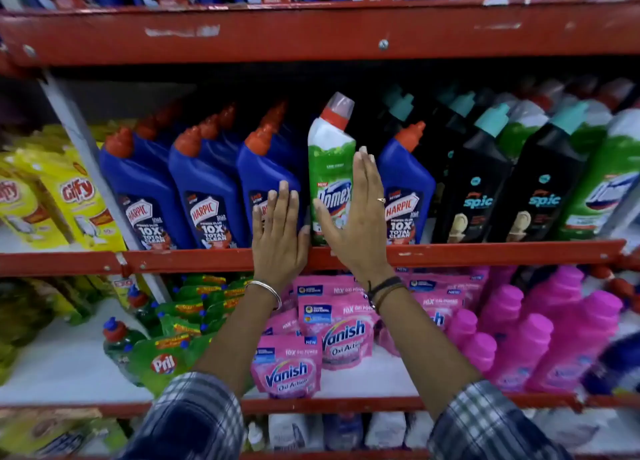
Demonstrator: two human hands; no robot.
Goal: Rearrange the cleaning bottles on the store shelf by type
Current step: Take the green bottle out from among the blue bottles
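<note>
A green and white Domex bottle point(330, 155) with a red collar stands on the middle shelf point(485, 252), between blue Harpic bottles point(207, 196) on its left and one blue Harpic bottle point(405, 182) on its right. My left hand point(278, 238) lies flat, fingers straight, against the Harpic bottle just left of the Domex. My right hand point(356, 217) is flat too, at the Domex bottle's right side, with the thumb across its label. Black Spic bottles point(478, 189) and more green Domex bottles point(602, 182) fill the right end.
Yellow Gify pouches point(69, 196) sit at the far left beyond a slanted white divider. Below are green Pril bottles point(162, 359), pink Vanish pouches point(287, 366) and pink bottles point(571, 335). A red shelf rail point(311, 34) hangs close above the bottle tops.
</note>
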